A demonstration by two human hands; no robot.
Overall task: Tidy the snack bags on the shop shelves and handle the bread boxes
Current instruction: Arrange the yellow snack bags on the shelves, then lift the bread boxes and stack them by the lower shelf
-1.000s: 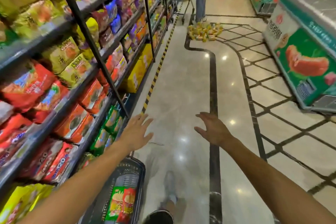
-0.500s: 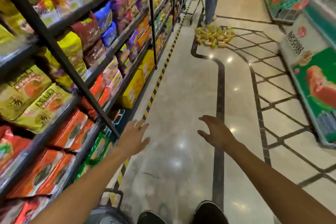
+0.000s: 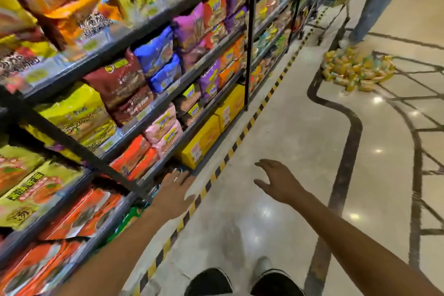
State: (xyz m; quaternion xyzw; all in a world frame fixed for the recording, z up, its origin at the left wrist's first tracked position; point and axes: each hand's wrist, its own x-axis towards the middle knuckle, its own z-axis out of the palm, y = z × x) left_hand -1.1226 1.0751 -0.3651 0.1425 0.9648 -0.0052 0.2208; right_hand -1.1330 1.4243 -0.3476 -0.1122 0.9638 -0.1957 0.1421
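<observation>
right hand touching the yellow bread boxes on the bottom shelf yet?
Apart. In the head view the open right hand hangs over bare floor, with the striped floor tape between it and the yellow cardboard bread boxes.

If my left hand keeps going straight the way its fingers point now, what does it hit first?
Probably the yellow boxes on the bottom shelf. The left hand is open, fingers aimed forward along the shelf edge toward them, and nothing visible lies between. Depth is unclear, so it might slide past along the aisle side.

Head-worn view, down the aisle [image 3: 276, 142]
</observation>
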